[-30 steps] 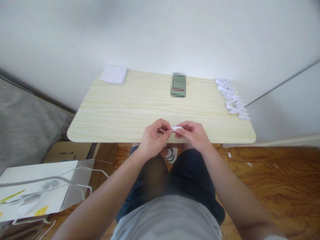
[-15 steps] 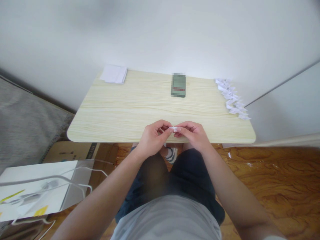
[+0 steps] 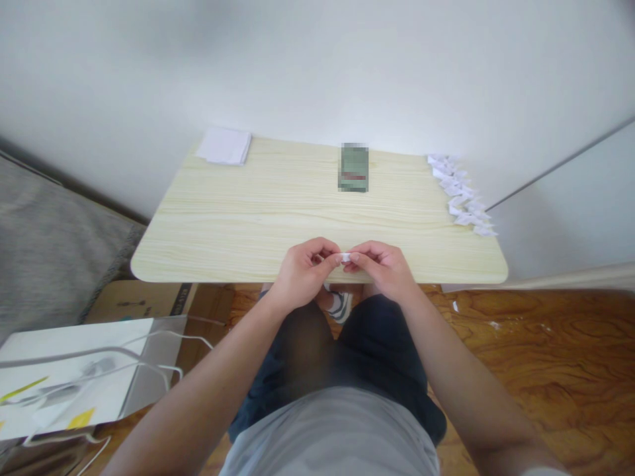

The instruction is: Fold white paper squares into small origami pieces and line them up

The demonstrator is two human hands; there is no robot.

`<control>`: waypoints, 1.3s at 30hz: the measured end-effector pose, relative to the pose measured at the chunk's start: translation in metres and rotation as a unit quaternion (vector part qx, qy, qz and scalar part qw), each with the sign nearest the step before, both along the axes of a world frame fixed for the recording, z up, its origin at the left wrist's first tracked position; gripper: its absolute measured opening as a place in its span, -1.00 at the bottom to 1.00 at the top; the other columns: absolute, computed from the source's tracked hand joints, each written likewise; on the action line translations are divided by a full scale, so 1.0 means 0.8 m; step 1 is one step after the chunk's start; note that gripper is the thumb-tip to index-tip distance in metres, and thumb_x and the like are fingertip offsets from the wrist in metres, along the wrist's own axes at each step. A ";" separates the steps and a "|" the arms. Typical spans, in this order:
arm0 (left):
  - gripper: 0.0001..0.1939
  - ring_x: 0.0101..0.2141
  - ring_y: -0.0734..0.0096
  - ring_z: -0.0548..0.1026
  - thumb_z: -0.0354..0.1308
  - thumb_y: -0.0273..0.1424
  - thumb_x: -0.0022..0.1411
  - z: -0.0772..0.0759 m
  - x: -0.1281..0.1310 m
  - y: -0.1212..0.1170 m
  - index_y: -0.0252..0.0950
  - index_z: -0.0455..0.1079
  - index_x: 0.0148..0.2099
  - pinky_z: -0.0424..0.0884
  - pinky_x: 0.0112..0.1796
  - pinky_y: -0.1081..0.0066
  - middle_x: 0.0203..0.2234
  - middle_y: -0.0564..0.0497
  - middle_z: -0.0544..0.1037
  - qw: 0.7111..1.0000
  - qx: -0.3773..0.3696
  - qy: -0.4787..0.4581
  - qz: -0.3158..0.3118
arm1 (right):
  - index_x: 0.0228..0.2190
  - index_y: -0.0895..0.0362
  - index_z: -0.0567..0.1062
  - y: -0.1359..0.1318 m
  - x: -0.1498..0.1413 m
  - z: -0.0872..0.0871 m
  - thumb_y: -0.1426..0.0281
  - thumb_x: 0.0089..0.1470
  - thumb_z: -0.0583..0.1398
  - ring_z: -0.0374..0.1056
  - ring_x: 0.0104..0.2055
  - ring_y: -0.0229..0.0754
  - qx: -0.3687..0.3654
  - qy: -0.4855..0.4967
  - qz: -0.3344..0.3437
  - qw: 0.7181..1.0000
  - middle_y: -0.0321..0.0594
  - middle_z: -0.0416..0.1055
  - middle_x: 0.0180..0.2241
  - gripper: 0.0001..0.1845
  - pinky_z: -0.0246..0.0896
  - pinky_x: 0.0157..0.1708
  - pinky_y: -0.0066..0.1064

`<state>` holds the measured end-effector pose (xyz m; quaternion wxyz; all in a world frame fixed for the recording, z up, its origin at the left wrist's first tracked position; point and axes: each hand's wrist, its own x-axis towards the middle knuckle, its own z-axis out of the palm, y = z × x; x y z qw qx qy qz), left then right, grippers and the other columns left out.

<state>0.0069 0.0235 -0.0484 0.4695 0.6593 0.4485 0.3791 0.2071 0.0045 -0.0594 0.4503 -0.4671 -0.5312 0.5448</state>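
White sheets (image 3: 225,146) and green object (image 3: 354,168) lie beyond pinched paper (image 3: 346,257).

Tabletop (image 3: 238,211) open just beyond fingers (image 3: 329,265); folded papers (image 3: 462,194) block right side.

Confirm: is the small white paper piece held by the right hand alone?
No, the left hand and the right hand both pinch the small white paper piece between their fingertips.

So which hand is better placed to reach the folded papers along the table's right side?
Probably the right hand: it's nearer the folded papers than the left hand is. Both hands pinch the small white paper, though, so the right would have to let go first.
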 end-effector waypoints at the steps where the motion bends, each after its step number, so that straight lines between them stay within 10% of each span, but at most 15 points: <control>1: -0.79 -0.34 0.35 0.53 0.26 -0.23 0.31 -0.001 0.000 0.000 -0.28 0.56 -0.22 0.39 -0.29 0.40 -0.37 0.00 0.62 1.000 0.002 0.004 0.002 | -0.27 0.11 0.64 -0.001 -0.001 -0.001 0.11 0.15 0.36 0.58 -0.31 -0.15 0.003 -0.002 -0.004 1.000 -0.20 0.64 -0.38 -0.70 0.50 -0.21 -0.31; 39: -0.84 -0.40 0.39 0.48 0.27 -0.29 0.23 -0.016 0.023 0.027 -0.26 0.55 -0.20 0.35 -0.35 0.42 -0.43 0.03 0.57 0.997 -0.012 -0.041 0.071 | -0.32 0.12 0.57 0.014 0.009 0.010 0.16 0.03 0.38 0.50 -0.44 -0.16 -0.028 -0.066 -0.105 0.992 -0.21 0.58 -0.45 -0.70 0.46 -0.37 -0.31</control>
